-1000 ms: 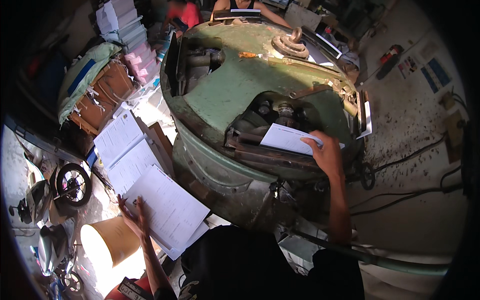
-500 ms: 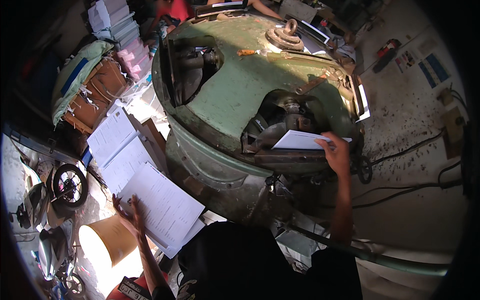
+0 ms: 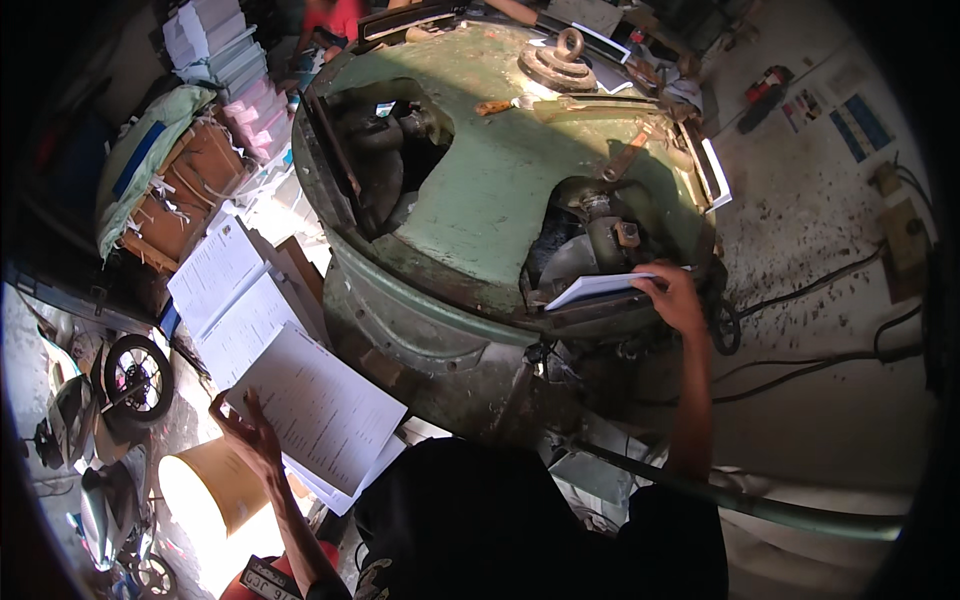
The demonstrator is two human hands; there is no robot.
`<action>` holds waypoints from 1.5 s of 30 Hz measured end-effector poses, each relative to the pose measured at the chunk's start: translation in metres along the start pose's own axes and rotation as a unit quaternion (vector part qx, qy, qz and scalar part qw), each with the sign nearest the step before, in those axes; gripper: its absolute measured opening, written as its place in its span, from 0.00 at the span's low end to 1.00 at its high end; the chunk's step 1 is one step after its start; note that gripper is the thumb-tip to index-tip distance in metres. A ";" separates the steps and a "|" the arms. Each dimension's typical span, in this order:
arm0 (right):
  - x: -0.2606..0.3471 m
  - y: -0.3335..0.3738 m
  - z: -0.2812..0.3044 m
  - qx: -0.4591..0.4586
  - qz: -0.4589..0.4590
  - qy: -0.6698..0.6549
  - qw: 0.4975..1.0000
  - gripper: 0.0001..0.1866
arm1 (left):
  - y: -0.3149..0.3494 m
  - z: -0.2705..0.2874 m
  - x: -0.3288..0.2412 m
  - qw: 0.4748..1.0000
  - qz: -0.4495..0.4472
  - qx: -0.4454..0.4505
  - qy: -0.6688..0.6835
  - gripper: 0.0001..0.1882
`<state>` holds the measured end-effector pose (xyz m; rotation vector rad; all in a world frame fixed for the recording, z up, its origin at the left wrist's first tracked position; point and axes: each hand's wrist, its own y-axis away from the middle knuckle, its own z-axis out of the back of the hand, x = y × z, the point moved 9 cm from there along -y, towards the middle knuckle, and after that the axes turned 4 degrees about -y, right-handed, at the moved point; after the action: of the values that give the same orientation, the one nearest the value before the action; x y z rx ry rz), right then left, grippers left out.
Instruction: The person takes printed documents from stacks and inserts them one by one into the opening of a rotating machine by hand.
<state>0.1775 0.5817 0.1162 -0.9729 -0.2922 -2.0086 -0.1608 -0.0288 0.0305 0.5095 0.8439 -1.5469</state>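
My right hand [image 3: 672, 298] pinches the right end of a thin white booklet [image 3: 592, 288], held at the near edge of a large round green machine [image 3: 462, 225]. Just beyond it, the machine's right opening shows dark metal clamp parts [image 3: 600, 232]. At the lower left, my left hand [image 3: 250, 437] grips the left edge of the top printed booklet [image 3: 318, 405], thumb above; the fingers beneath are partly hidden. That booklet's page lies tilted and in shade. Under and behind it, more printed booklets [image 3: 222, 268] lie overlapped in a row.
A brush [image 3: 492, 107] and an eye-bolt [image 3: 569, 45] are on the machine top. Paper stacks [image 3: 212, 45] rise at the far left, near a person in red [image 3: 330, 22]. A yellow drum [image 3: 215, 482] and a motorcycle wheel [image 3: 138, 378] stand left. Cables [image 3: 790, 375] cross the floor at right.
The clamp parts in the machine's openings have shifted to the right. The booklet in my right hand lies flatter. My left hand has moved to the top booklet's edge, and its page has tilted.
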 end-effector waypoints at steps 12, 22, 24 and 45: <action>0.016 -0.007 0.012 -0.038 0.048 0.153 0.986 0.10 | 0.029 0.018 -0.196 0.930 -0.155 0.073 0.325 0.12; 0.208 0.024 -0.074 0.204 0.134 -0.241 0.939 0.31 | 0.059 -0.028 -0.266 0.836 -0.097 0.089 0.533 0.13; 0.191 0.029 -0.078 0.180 0.031 -0.239 0.954 0.17 | 0.067 -0.048 -0.268 0.806 -0.033 0.111 0.580 0.14; 0.193 0.019 0.021 -0.198 0.079 0.174 0.961 0.11 | 0.238 -0.204 -0.101 0.788 -0.399 0.416 -0.218 0.45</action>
<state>0.1411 0.4649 0.2688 -0.8260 0.3827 -2.0831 0.0572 0.1931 -0.0767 0.3786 -0.0988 -2.7112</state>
